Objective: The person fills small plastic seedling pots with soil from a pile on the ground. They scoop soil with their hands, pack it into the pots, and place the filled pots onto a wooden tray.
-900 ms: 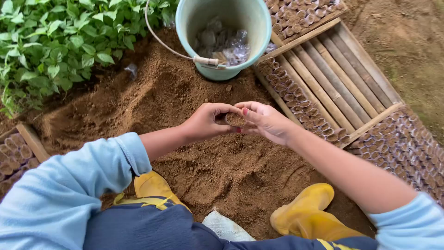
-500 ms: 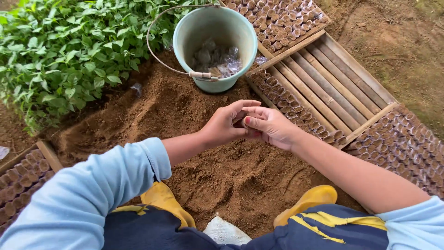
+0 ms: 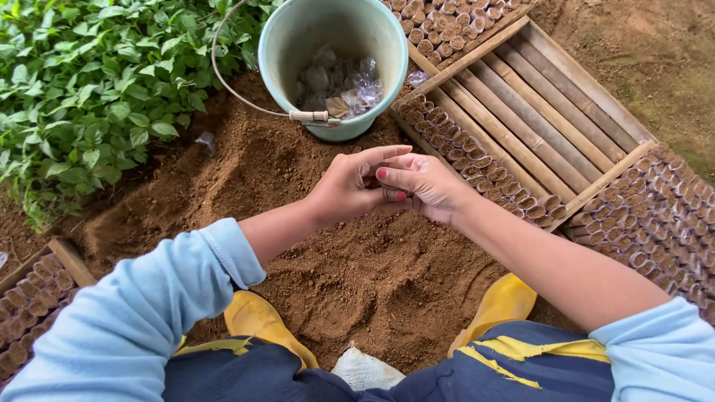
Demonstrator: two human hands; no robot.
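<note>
Soil-filled pot: hidden between my hands, cannot confirm from this view. Left hand (image 3: 348, 186) curled, fingers (image 3: 380, 154) arched over right hand (image 3: 424, 186); right cupped, thumb pressed against left; grip contents cannot tell. Both above soil heap (image 3: 298, 193), near its far edge. Green bucket (image 3: 335, 45) beyond, clear bags inside. Bamboo rack (image 3: 536, 112) at heap's right edge, rows of filled pots (image 3: 477, 160) along its near side.

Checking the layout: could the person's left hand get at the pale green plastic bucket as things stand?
Probably yes: the pale green plastic bucket stands just beyond the left hand, with only bare brown soil between, though that hand is clasped against the right hand.
</note>
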